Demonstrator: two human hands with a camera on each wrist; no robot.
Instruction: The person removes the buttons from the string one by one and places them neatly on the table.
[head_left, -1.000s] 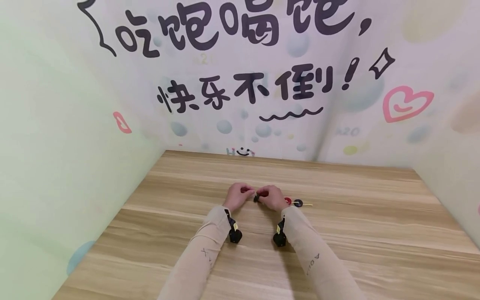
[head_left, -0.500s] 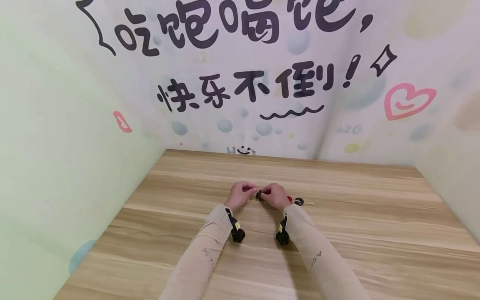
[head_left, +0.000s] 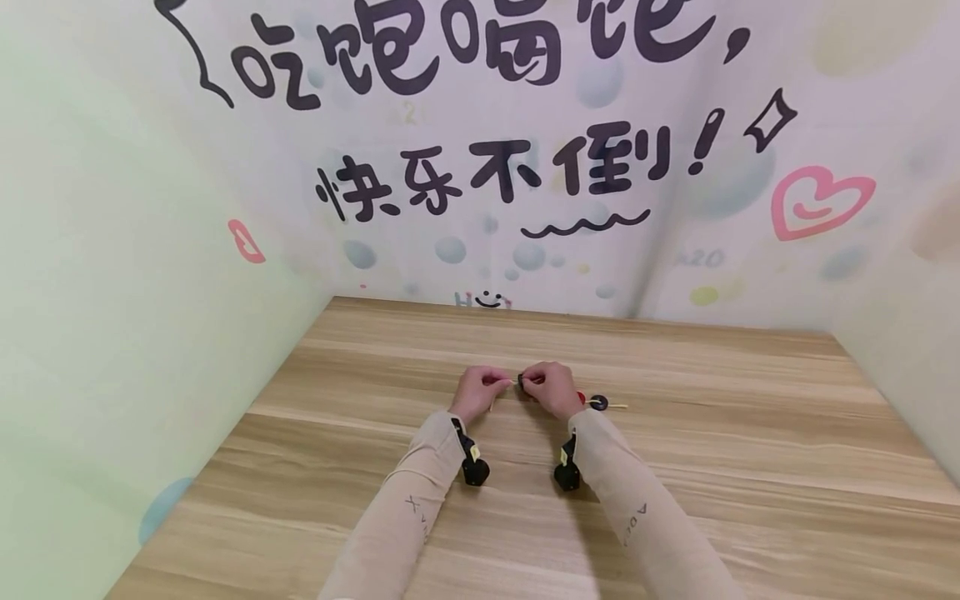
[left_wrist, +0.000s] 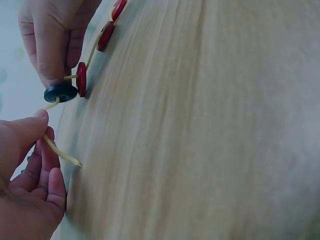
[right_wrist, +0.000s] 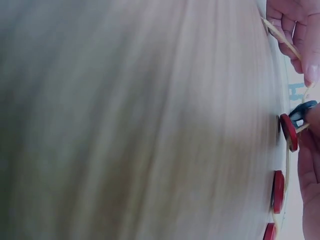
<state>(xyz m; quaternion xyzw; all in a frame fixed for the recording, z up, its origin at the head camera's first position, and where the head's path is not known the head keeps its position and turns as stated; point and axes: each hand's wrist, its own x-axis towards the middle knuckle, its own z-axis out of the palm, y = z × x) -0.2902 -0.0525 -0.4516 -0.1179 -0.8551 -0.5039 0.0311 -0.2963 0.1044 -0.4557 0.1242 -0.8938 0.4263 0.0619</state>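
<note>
My left hand (head_left: pixel 476 394) pinches a yellow cord (left_wrist: pixel 62 154) between thumb and forefinger, and its loose end sticks out below the fingers. The cord passes through a dark button (left_wrist: pixel 61 93), which my right hand (head_left: pixel 553 391) pinches by its edge. Fingertips of the two hands are a small gap apart, with a short stretch of cord between them. Just beside the dark button, a red button (left_wrist: pixel 81 80) hangs on the same cord. Farther along, more red buttons (right_wrist: pixel 278 192) are strung, partly hidden by the right hand in the head view.
Right of the right hand, another dark button (head_left: pixel 598 402) lies on the wooden table (head_left: pixel 712 467) with a cord end (head_left: pixel 618 407) beyond it. A printed cloth wall (head_left: pixel 420 267) rises behind the table's far edge. Both wrists carry black cameras (head_left: pixel 476 472).
Both hands have shifted slightly away from the body and to the right. The dark button has moved up with the right fingers, and cord now shows stretched between it and the left fingers.
</note>
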